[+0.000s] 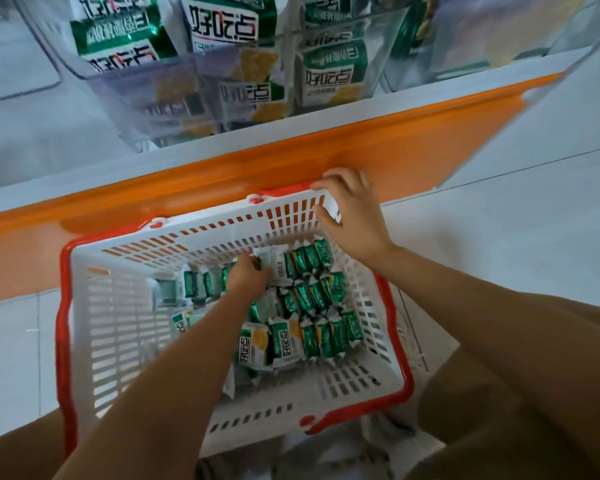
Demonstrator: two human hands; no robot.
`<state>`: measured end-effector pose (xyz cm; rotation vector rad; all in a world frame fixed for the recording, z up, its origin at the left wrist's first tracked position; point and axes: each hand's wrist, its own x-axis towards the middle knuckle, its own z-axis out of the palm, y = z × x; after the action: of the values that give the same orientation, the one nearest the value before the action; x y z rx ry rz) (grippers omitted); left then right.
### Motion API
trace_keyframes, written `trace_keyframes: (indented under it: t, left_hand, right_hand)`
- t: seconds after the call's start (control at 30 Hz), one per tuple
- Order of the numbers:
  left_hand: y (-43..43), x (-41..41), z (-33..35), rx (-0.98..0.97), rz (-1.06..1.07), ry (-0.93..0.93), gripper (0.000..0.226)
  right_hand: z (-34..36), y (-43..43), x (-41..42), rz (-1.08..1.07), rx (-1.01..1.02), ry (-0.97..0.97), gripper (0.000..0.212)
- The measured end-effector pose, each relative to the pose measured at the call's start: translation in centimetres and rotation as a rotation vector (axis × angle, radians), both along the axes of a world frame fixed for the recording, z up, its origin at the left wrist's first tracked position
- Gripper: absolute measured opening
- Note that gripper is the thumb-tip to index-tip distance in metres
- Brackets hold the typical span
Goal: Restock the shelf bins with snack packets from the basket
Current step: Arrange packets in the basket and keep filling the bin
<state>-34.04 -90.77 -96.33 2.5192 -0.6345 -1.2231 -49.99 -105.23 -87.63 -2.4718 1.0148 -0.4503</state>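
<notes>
We pinch a snack packet [274, 263] in our left hand [248, 277] mid-frame; shelf bins [132, 105] lie directly up-frame; right hand [352, 216] grips the basket [118, 306].

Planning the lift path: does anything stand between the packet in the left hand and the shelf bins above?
Nothing loose. The packet the left hand holds must rise over the basket's far wall and the orange shelf edge; the right hand grips that wall's rim, off to the right.

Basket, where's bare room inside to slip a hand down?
Bare floor strip between the packets and the basket's near wall. Crowded along the right wall, and at the far middle where the left hand grips a packet.
</notes>
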Motion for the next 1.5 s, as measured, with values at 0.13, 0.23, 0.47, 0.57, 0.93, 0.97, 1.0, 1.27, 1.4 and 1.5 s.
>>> trace_keyframes:
  t: [0.13, 0.23, 0.47, 0.57, 0.93, 0.97, 1.0, 1.27, 1.4, 1.5]
  left_hand:
    - [-0.2, 0.2, -0.4, 0.004, 0.076, 0.029, 0.044]
    - [-0.5, 0.0, -0.6, -0.01, 0.103, 0.056, 0.024]
    - [-1.0, -0.8, -0.1, -0.039, 0.082, 0.064, 0.014]
    - [-1.1, -0.6, 0.5, -0.06, 0.09, 0.073, 0.016]
    - [0.0, 1.7, 7.2, -0.401, 0.179, 0.429, 0.016]
    - [0.1, 1.5, 8.2, -0.426, 0.181, 0.464, 0.016]
    - [0.1, 1.4, 9.1, -0.45, 0.184, 0.495, 0.016]
    - [0.5, 0.5, 14.5, -0.585, 0.18, 0.527, 0.012]
    - [0.7, -0.3, 16.8, -0.572, 0.046, 0.494, 0.014]
    - [0.5, -0.8, 17.8, -0.563, 0.031, 0.511, 0.016]
  right_hand:
    - [0.0, 0.0, 0.0, -0.005, 0.002, 0.0, 0.028]
    - [0.1, 0.1, 0.0, 0.0, 0.003, -0.007, 0.029]
    - [0.0, 0.1, -0.2, 0.005, 0.016, -0.016, 0.034]
    - [0.0, 0.1, -0.3, 0.019, 0.022, -0.014, 0.041]
    - [1.7, 1.3, -0.8, 0.296, -0.035, 0.065, 0.048]
    - [2.1, 1.3, -0.8, 0.35, -0.017, 0.108, 0.054]
    - [2.5, 1.4, -0.8, 0.397, 0.0, 0.151, 0.058]
    - [6.7, 1.6, -0.4, 0.386, 0.04, -0.023, 0.021]
    - [8.2, 1.6, -0.6, 0.381, 0.225, -0.144, 0.015]
    - [9.3, 2.3, -0.9, 0.318, 0.428, -0.241, 0.025]
